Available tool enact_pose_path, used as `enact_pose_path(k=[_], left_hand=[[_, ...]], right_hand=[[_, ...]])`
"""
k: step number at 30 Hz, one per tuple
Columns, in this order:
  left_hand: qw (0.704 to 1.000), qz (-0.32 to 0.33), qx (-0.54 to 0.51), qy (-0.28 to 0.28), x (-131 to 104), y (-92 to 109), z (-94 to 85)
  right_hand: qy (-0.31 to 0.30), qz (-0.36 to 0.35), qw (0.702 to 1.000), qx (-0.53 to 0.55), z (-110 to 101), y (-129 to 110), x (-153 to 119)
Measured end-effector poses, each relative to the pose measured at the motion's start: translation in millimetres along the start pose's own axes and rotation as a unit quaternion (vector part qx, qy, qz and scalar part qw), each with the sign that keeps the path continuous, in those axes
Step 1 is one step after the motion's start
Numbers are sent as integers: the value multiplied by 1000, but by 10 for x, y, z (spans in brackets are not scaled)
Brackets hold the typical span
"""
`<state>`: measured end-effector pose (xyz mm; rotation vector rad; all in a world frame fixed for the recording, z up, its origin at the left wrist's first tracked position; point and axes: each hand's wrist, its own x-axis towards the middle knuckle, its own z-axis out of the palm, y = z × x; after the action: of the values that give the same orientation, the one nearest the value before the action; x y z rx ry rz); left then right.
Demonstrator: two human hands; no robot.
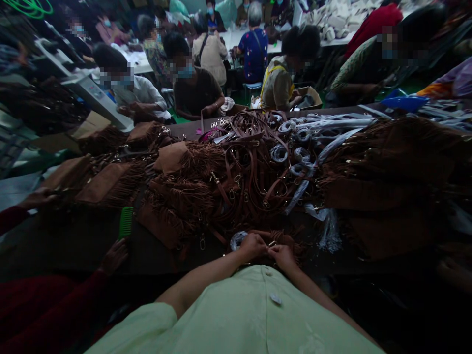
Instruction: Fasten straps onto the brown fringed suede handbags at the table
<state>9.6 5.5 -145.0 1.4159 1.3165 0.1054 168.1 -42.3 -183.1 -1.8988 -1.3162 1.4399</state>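
Close to my body, at the table's near edge, a brown fringed suede bag (295,243) lies under my fingers. My left hand (254,246) is closed in a pinch at the bag's edge. Just to its right, my right hand (283,256) pinches there too, the fingertips of both hands almost meeting. A small gold metal fitting (272,243) shows between them. Exactly which part each hand grips is too dark and small to tell. Beside my left hand sits a coil of clear plastic-wrapped strap (238,240).
Brown straps with metal clasps (254,167) heap mid-table, among fringed bags (173,157) and plastic-wrapped coils (303,155). More bags (368,194) are stacked at right. On the left, a co-worker's hand (115,255) is by a green comb (126,222). Several people sit across the table.
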Motion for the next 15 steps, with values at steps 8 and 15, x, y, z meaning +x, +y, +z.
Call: enact_pose_path(k=[8,15], left_hand=[[997,-2,-64,32,123,0,25],[984,-17,-177,26,262,-71,70]], right_hand=[[35,106,979,168,-91,-162,-137],[-74,179,885,424,-359,-380,-306]])
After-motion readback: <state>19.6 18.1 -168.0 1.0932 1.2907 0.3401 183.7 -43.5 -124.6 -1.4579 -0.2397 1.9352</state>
